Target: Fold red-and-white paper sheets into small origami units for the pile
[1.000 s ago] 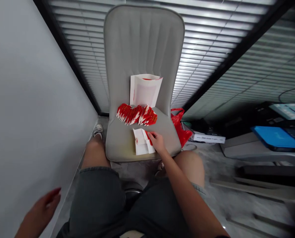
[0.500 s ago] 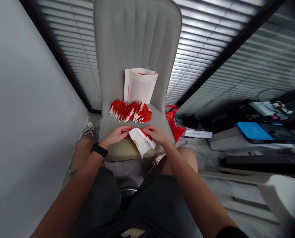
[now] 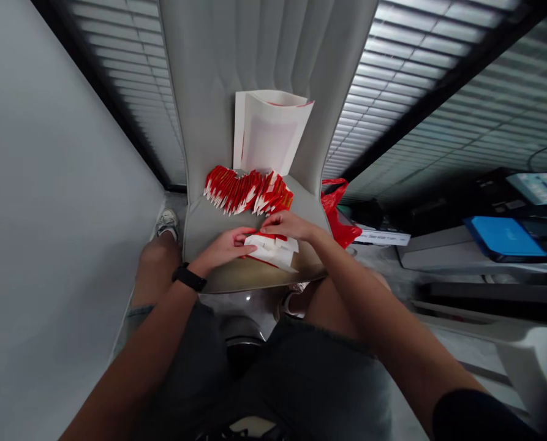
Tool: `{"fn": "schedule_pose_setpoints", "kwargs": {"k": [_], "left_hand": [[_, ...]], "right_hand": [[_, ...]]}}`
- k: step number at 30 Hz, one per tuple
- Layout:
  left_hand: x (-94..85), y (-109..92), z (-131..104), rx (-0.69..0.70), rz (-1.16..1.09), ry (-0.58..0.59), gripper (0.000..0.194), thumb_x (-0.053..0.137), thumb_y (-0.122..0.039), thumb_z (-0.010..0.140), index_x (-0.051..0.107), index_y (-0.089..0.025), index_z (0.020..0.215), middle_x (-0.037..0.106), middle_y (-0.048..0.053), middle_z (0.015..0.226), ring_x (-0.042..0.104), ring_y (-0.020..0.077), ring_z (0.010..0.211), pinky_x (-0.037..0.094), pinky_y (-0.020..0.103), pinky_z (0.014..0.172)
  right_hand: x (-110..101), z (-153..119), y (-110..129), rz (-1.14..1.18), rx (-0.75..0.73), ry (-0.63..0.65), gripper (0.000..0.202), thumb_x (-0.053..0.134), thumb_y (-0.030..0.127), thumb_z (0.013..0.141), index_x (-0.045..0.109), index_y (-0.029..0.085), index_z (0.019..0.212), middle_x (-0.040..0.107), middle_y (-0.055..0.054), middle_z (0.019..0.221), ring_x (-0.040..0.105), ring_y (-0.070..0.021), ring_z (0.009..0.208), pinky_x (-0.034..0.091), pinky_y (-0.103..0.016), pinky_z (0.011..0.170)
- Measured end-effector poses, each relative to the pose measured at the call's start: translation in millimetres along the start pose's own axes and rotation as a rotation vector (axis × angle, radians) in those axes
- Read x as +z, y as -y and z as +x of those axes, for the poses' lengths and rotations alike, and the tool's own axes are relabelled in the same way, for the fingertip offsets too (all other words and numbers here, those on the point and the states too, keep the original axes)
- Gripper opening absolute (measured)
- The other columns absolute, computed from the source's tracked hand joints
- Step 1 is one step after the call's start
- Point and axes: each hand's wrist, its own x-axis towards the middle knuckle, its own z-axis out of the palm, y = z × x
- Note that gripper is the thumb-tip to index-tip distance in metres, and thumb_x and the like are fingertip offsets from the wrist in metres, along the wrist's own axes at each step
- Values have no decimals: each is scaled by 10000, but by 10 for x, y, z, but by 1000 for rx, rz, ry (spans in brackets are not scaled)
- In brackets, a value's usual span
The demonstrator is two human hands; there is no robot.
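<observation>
A partly folded sheet of paper (image 3: 275, 252), white on the side facing me with red showing along its edges, is at the front of the grey chair seat (image 3: 209, 226). My left hand (image 3: 227, 248) grips its left end, thumb on the white face and fingers at the red upper edge. Along that upper edge, the fingers of my right hand (image 3: 286, 225) are pinched on a red fold. Just beyond both hands, a fanned row of red-and-white folded papers (image 3: 236, 191) lies across the seat.
A large white paper stack, curled open at the top (image 3: 273, 135), leans on the chair's backrest. Right of the chair hangs or lies a red plastic bag (image 3: 340, 214). Further right are a white box (image 3: 383, 237) and a blue flat object (image 3: 505, 237). A wall stands on the left.
The paper has turned so its folds lie more level. My right hand moved from its right side to the upper edge, and my left thumb now lies over it. My view has shifted closer.
</observation>
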Motion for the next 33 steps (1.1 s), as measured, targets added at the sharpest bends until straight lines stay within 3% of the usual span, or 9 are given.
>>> {"fn": "schedule_pose_setpoints", "kwargs": {"k": [3, 7, 10, 14, 17, 20, 23, 26, 33], "left_hand": [[22, 21, -24, 24, 63, -51, 592, 734, -332, 833, 541, -159, 1366, 711, 43, 930, 650, 149, 790, 507, 272, 687], [45, 15, -58, 49, 92, -142, 541, 696, -342, 851, 554, -162, 1341, 696, 30, 890, 642, 145, 770, 514, 270, 686], [88, 15, -102, 91, 209, -189, 485, 670, -329, 862, 573, -173, 1311, 681, 11, 853, 640, 136, 723, 517, 266, 681], [180, 59, -199, 152, 420, -280, 444, 638, -315, 887, 575, -206, 1312, 699, 37, 978, 676, 147, 780, 537, 280, 731], [233, 109, -256, 159, 479, -337, 447, 628, -321, 895, 562, -211, 1323, 704, 64, 1056, 693, 158, 805, 548, 286, 733], [249, 128, -277, 169, 482, -325, 399, 617, -321, 900, 588, -207, 1281, 708, 74, 1083, 698, 162, 819, 555, 293, 746], [247, 98, -292, 178, 495, -276, 373, 624, -317, 893, 616, -214, 1251, 715, 76, 1106, 704, 172, 842, 559, 305, 767], [247, 32, -329, 177, 519, -249, 364, 624, -305, 891, 631, -230, 1248, 723, 64, 1146, 707, 180, 864, 560, 318, 794], [216, -61, -364, 268, 755, -301, 214, 622, -352, 912, 714, -231, 1062, 706, 48, 1075, 662, 184, 883, 516, 302, 772]], "right_hand": [[40, -33, 50, -118, -97, -177, 325, 614, 451, 879, 745, 165, 962, 703, -19, 814, 565, -121, 675, 457, -245, 643], [150, -380, 138, -260, -120, -723, 334, 515, 401, 960, 717, 169, 1091, 735, -90, 1054, 652, -195, 916, 499, -322, 844], [365, -750, 118, -288, -49, -885, 357, 492, 422, 980, 698, 181, 1144, 727, -106, 1073, 666, -221, 932, 518, -353, 869], [832, -1042, -75, -357, 14, -916, 442, 556, 465, 942, 652, 162, 1249, 660, -159, 1218, 609, -288, 1140, 492, -434, 999], [1144, -1041, -227, -393, 96, -984, 541, 580, 470, 923, 581, 142, 1353, 581, -186, 1315, 539, -318, 1224, 448, -486, 1062], [1297, -946, -337, -420, 237, -1098, 635, 594, 440, 907, 495, 98, 1432, 492, -230, 1383, 483, -350, 1264, 420, -515, 1078], [1320, -865, -425, -455, 307, -1114, 669, 591, 439, 905, 459, 77, 1452, 467, -265, 1378, 466, -378, 1250, 401, -541, 1069], [1293, -845, -489, -539, 290, -1099, 644, 565, 488, 916, 478, 125, 1441, 480, -255, 1356, 464, -396, 1208, 402, -581, 1018], [1104, -907, -581, -702, 237, -1000, 609, 507, 562, 946, 521, 194, 1430, 523, -190, 1302, 472, -355, 1127, 397, -528, 993]]}}
